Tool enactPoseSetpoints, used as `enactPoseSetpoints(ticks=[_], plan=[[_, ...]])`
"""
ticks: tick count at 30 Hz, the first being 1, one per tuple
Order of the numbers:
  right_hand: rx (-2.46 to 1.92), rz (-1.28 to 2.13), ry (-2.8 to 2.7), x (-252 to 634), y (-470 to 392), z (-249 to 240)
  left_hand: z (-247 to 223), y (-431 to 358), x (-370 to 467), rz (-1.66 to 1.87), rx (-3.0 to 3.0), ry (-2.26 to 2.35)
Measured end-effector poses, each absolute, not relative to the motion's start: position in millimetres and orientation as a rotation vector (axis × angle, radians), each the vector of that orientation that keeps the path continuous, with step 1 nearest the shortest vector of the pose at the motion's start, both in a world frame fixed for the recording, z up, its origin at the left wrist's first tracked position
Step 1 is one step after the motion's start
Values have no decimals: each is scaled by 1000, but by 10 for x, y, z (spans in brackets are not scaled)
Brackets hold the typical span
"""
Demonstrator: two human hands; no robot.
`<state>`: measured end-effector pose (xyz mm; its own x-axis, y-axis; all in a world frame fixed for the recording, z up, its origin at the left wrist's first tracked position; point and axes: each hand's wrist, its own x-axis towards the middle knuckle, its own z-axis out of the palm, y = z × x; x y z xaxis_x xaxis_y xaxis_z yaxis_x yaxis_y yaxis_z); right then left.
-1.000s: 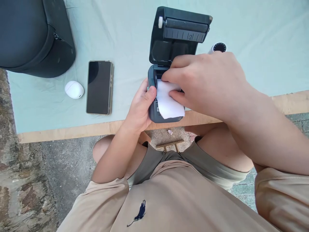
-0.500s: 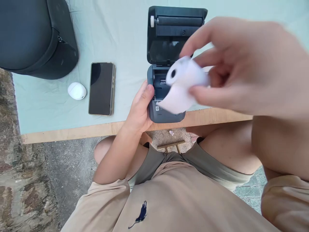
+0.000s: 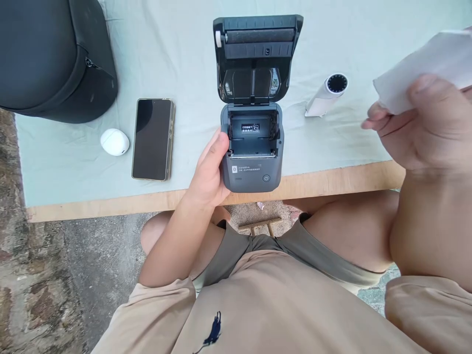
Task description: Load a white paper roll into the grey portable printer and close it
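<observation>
Likely a yard: rough stonework (image 3: 40, 295), concrete ground (image 3: 105, 255).

Pwr icon (image 3: 266, 178), Chin. lbl (image 3: 250, 128) on printer (image 3: 251, 184)

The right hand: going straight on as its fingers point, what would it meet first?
Probably the dark-ended white roll, though the right hand may pass above it; depth is unclear.

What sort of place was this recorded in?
Probably outdoors, perhaps a yard or patio: rough grey ground, weathered stonework along the left edge, and a cloth-covered table.
</observation>
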<state>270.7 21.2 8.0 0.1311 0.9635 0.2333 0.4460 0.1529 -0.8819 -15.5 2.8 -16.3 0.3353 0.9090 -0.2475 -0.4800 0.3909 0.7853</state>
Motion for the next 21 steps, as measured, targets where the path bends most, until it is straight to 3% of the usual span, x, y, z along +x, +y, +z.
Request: enactPoseSetpoints(ticks=[2,6,10,16,21], plan=[[-1385,671,-1528,2754,242,66,-153,34,-152,987,665,749],[-1632,265,-1743,2799,262,66,-129,41,-140,993,625,707],[-1984,273,-1712,2816,263,82,-123,37,-130,1008,613,680],[-1588,-72,-1822,2579,143,237,-141,36,-133,1013,622,703],[-1635,31,-2127,2159,179,189,-161,29,-144,1012,633,729]])
